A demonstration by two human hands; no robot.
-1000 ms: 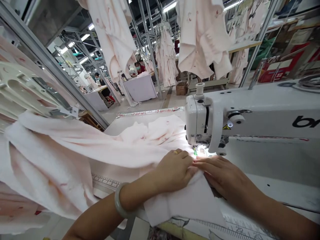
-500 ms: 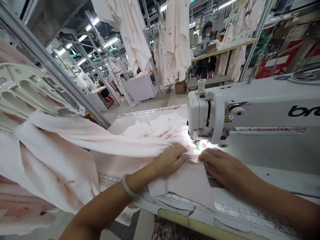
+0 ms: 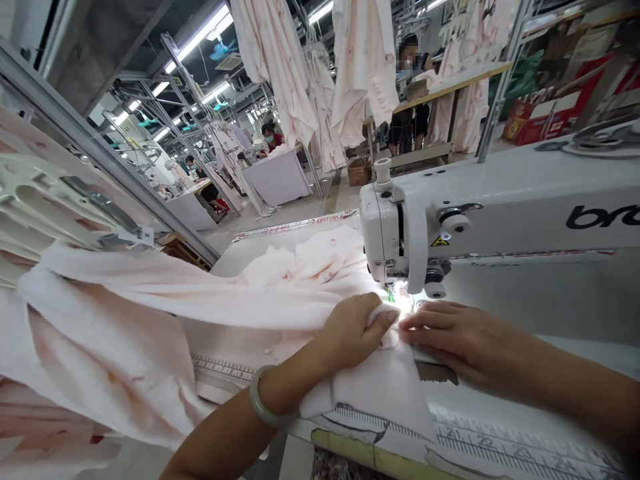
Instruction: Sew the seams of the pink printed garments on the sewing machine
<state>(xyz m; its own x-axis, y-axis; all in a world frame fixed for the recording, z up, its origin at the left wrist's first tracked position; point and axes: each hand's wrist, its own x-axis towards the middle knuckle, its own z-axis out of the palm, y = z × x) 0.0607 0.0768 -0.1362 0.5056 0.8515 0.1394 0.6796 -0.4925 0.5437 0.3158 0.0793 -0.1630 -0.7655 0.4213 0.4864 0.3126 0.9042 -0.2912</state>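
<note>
Head view: the left hand (image 3: 353, 331) grips a pinched fold of pale pink fabric (image 3: 367, 390) while the open right hand (image 3: 457, 337) presses flat just beside it, near the sewing machine needle (image 3: 390, 292) at four o'clock, best keeping the layers smooth and fingertips clear.

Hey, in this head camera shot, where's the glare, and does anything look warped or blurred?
In the head view, bright light under the sewing machine bleaches the pale fabric near the needle; the wide lens slants the metal rail and stretches the edges; the left hand and right hand look reasonably sharp.
</note>
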